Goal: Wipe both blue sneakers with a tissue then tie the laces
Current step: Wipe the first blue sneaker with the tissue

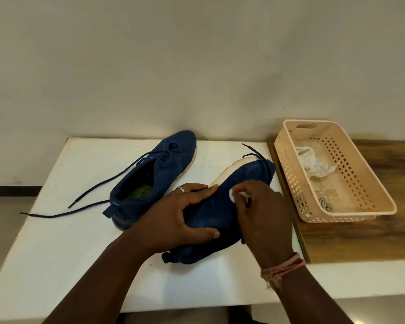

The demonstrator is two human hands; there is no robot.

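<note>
tissue point(237, 195) in right hand point(264, 213) grip, on sneaker point(211, 211)

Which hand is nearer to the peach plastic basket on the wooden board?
Right. The right hand, pinching a white tissue on the blue sneaker, sits just left of the peach plastic basket; the left hand grips that sneaker farther left.

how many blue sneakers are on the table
2: the far sneaker stands upright with loose laces; the near sneaker lies tilted, gripped by the left hand.
</note>
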